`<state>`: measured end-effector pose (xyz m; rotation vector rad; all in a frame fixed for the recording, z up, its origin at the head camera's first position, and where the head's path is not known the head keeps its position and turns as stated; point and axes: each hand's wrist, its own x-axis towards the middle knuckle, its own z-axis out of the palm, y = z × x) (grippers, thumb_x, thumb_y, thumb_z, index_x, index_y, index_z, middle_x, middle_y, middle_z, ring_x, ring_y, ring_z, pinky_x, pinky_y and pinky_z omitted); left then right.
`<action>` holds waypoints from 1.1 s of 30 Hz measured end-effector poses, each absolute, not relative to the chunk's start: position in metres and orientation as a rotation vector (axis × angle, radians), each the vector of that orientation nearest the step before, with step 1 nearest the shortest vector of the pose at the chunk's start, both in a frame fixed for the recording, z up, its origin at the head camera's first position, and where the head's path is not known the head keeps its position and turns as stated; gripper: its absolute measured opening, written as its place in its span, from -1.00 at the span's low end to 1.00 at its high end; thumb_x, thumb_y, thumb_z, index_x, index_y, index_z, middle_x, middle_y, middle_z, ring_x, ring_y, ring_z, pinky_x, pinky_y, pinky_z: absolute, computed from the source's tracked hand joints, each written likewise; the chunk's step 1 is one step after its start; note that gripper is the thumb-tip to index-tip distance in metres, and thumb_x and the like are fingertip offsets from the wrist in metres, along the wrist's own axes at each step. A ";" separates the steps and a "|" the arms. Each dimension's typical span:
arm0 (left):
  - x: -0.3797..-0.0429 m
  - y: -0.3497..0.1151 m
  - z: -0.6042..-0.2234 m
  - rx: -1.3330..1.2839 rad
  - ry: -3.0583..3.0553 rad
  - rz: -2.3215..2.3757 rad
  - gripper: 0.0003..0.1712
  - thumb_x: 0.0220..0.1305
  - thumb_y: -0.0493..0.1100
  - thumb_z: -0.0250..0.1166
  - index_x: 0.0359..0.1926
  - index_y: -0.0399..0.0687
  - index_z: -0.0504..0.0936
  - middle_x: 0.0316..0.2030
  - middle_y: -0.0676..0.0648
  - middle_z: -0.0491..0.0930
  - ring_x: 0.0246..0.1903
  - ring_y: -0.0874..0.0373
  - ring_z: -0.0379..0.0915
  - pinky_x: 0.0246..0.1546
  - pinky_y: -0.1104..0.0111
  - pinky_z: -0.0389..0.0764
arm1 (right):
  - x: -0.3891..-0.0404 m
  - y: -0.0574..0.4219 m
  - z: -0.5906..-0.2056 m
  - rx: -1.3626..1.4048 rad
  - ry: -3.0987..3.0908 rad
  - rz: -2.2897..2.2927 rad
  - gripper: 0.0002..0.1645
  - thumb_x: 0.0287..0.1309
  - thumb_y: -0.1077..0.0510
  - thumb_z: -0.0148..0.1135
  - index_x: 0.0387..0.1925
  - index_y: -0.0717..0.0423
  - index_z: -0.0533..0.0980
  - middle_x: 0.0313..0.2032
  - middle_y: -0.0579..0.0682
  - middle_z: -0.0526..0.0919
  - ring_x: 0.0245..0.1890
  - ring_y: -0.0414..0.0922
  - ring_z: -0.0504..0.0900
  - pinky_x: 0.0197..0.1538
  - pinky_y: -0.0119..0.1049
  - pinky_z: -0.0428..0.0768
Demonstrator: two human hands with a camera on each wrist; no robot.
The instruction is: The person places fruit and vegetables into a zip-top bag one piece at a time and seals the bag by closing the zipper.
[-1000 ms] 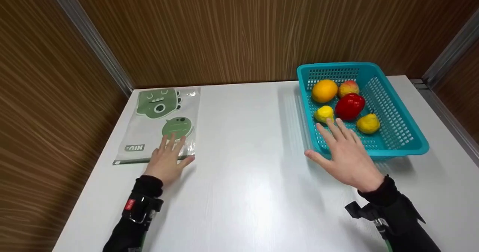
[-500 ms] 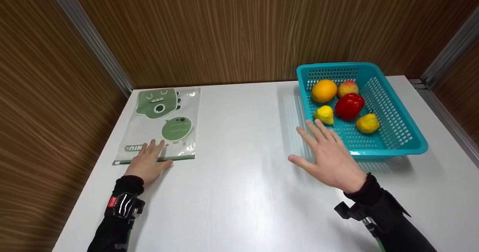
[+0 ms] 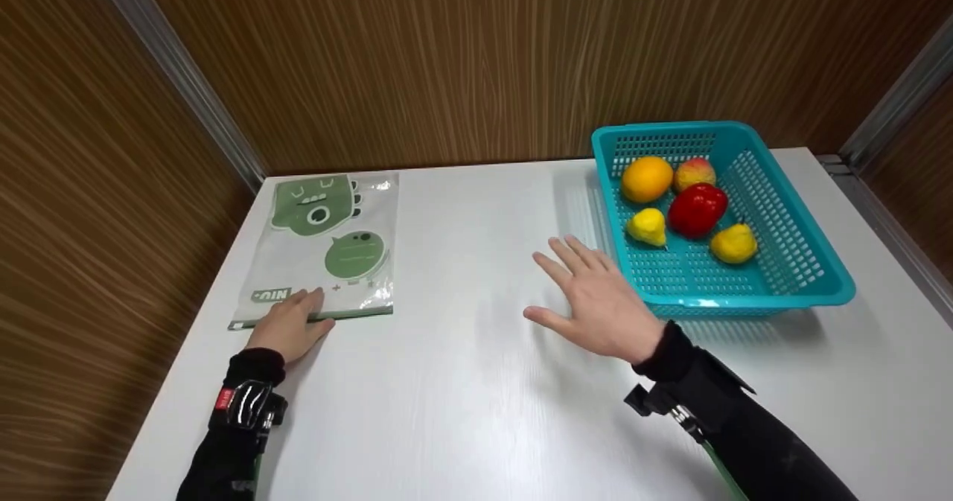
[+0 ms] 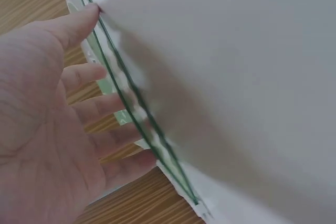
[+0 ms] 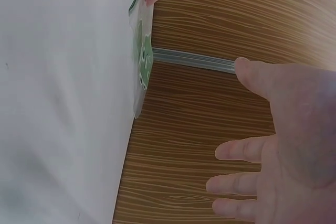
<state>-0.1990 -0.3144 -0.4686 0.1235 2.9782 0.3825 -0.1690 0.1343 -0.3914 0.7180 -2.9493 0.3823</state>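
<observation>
Nearest, in the head view: two black sleeves, one at 7 o'clock and one at 5. One little red tag on the left wrist.

Next, two hands. Left hand at 8 o'clock: released, fingers loose and apart, tips just touching the near edge of a bag. Right hand at 4 o'clock: released too, fingers spread wide, over the white surface and just beside a basket. Both palms on show only in the wrist views; just the backs in the head view.

One bag, flat on the surface at 9 o'clock. Two green pictures on it: a big one at its 12 o'clock, a round one at its 3. One green strip along its near edge in the head view, but two dark green lines there in the left wrist view.

One blue-green basket at 3 o'clock, only in the head view. Five fruits inside: one orange at 10 o'clock, one peach at 11, one shiny red fruit at 9, two yellow pears at 8 and 6.

Farthest, brown wood walls at 9, 12 and 3 o'clock.
</observation>
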 end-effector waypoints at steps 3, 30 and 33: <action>-0.201 -0.312 -0.467 0.153 2.992 0.380 -0.36 0.26 -0.04 0.21 0.29 -0.26 0.36 0.26 -0.45 0.35 0.28 -0.38 0.24 0.27 -0.15 0.30 | -0.175 0.127 -0.394 0.730 -2.963 0.397 -0.07 0.16 -0.47 -0.04 0.39 -0.02 0.22 0.44 0.14 0.19 0.48 0.14 0.10 0.45 0.18 0.14; -0.202 -0.260 -0.467 0.405 3.185 0.325 -0.83 -0.07 -0.35 0.35 -0.37 -0.08 0.74 -0.42 -0.08 0.69 -0.33 -0.08 0.63 -0.25 0.09 0.58 | -0.204 0.097 -0.413 0.769 -2.946 0.466 -0.22 0.15 -0.34 0.13 0.26 0.02 0.39 0.29 0.13 0.44 0.36 0.13 0.33 0.31 0.17 0.36; -0.202 -0.252 -0.465 0.402 3.153 0.355 -0.83 -0.05 -0.36 0.33 -0.36 -0.10 0.74 -0.35 -0.11 0.73 -0.27 -0.11 0.64 -0.17 0.06 0.58 | -0.205 0.095 -0.414 0.783 -2.938 0.468 -0.26 0.15 -0.31 0.16 0.22 0.02 0.43 0.25 0.12 0.48 0.33 0.12 0.37 0.30 0.15 0.39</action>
